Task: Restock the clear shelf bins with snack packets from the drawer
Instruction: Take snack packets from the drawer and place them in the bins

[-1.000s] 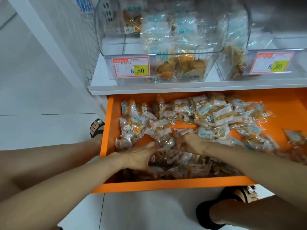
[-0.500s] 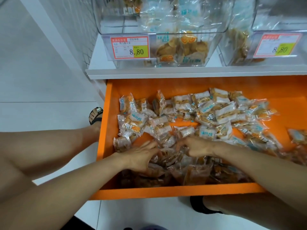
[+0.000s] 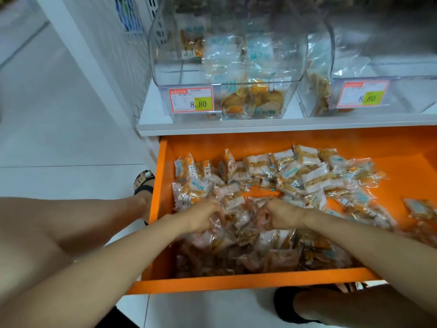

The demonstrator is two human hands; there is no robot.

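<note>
Because the packets [image 3: 305, 172] lie loose in a heap across the orange drawer [image 3: 236, 284], both grips work side by side near its middle, where the pile is thick. The left grip [image 3: 205, 216] has its fingers curled down into the wrappers and looks clenched on a bunch of them, though blur hides how many. The right grip [image 3: 280, 214], just beside it, is curled to a fist with packets caught under the fingers. Held knuckles-up and close together, the two seem set to raise one joint handful rather than single pieces. The drawer stands pulled out right under the shelf [image 3: 236, 126], so the way to the left bin [image 3: 163, 74] is straight up; that bin holds some packets toward its front and has room. The right bin [image 3: 406, 95] looks sparser. Slippery wrappers may slide from a loose handful, so a firm squeeze seems wise before lifting.
</note>
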